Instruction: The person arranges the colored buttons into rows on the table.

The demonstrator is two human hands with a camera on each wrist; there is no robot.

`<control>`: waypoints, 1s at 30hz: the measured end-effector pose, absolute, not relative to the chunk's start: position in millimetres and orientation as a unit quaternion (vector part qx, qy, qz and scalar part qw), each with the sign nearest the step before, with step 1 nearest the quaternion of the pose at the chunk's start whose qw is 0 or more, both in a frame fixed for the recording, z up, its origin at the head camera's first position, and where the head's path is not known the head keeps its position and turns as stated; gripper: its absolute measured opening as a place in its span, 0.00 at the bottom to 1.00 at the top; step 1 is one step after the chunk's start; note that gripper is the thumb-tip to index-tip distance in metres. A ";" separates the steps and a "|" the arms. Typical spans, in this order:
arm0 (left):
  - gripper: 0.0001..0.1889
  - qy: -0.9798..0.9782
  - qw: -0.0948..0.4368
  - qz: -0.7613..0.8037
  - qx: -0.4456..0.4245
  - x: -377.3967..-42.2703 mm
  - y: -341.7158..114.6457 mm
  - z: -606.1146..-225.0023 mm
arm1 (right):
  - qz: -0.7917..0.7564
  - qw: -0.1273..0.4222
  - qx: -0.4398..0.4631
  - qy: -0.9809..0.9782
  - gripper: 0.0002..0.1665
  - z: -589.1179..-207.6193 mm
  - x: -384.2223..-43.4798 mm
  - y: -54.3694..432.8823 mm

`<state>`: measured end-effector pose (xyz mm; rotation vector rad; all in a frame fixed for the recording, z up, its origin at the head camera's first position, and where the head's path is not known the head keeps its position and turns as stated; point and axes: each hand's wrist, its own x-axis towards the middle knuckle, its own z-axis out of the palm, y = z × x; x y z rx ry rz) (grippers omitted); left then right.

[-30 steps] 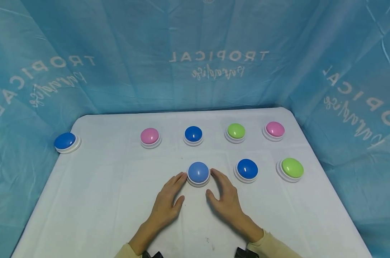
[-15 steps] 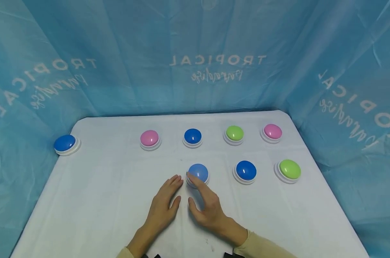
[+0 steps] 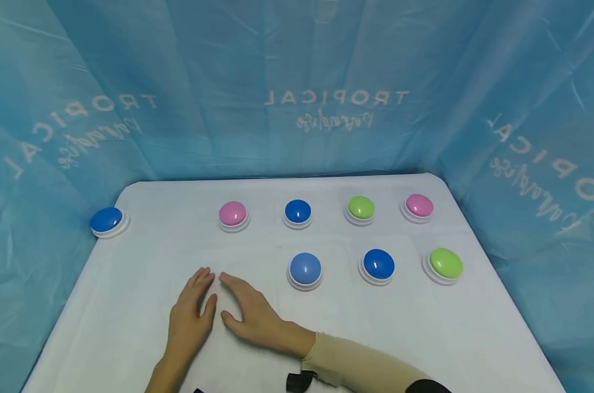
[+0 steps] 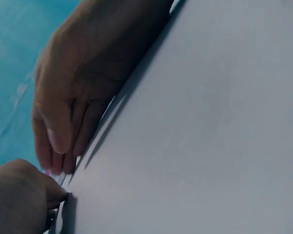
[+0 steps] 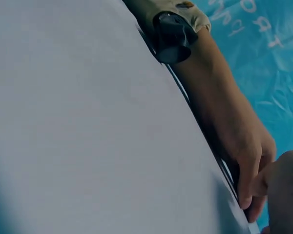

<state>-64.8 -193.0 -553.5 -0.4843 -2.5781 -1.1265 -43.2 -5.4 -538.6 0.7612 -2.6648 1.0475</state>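
My left hand (image 3: 189, 319) and right hand (image 3: 257, 314) hover low over the white tabletop, left of the middle, fingers fairly straight and fingertips nearly meeting. Neither holds anything. To their right sits a light blue dome button (image 3: 305, 268) on a white round base, apart from both hands. Beyond the fingertips is a pink dome button (image 3: 233, 213). The left wrist view has the left hand (image 4: 19, 200) close up at lower left, facing the right hand (image 4: 68, 97). In the right wrist view the right hand (image 5: 285, 195) is partly cut off by the frame.
More dome buttons stand on the white table (image 3: 105, 327): dark blue (image 3: 298, 211), green (image 3: 361, 207) and pink (image 3: 419, 206) at the back, dark blue (image 3: 378, 264) and green (image 3: 446, 263) in front. Another blue button (image 3: 106, 219) is at the left edge. Blue curtains (image 3: 326, 49) surround the table.
Both hands have moved left, away from the light blue button they flanked. The right hand passed over that button's near side on the way. The buttons stay where they were.
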 end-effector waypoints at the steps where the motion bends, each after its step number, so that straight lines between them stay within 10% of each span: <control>1: 0.25 -0.899 0.144 -0.385 -0.150 -67.3 -201.1 -552.6 | 0.336 0.089 0.257 -0.902 0.43 -540.0 -49.5 -13.1; 30: 0.30 -0.909 0.114 -0.373 0.144 -174.9 -336.1 -549.6 | 0.194 -0.030 0.304 -0.932 0.49 -545.8 -214.8 -153.1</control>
